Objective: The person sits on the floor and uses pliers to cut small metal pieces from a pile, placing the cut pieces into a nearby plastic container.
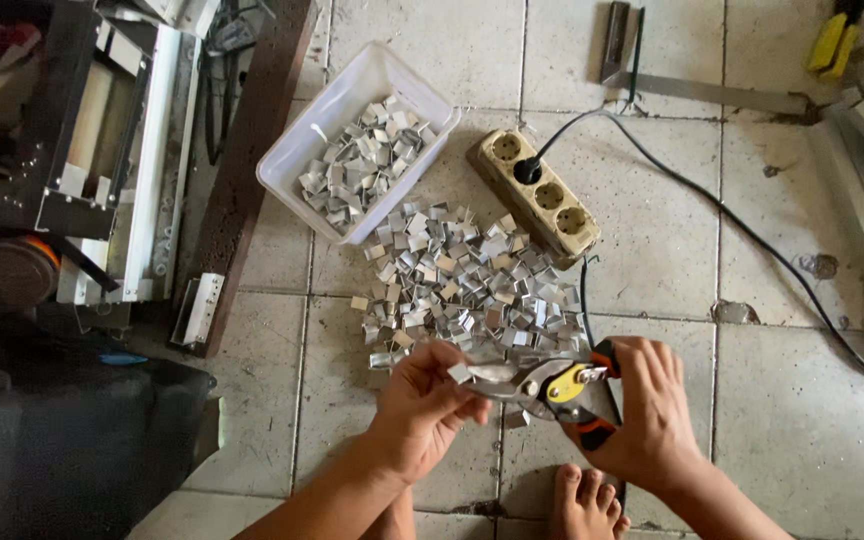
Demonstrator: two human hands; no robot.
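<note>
My right hand (652, 410) grips a pair of metal snips (552, 386) with yellow, orange and black handles, blades pointing left. My left hand (424, 400) pinches a small bent piece of sheet metal (462, 372) right at the blade tips. Just beyond both hands lies a heap of small cut metal pieces (467, 285) on the tiled floor. A white plastic tub (297, 150) farther back holds more of the same pieces.
A beige power strip (552, 205) with a black plug and cable (752, 240) lies right of the tub. A machine frame with white rails (142, 150) and a dark wooden plank (252, 170) stand at left. A bare foot (587, 505) shows at the bottom.
</note>
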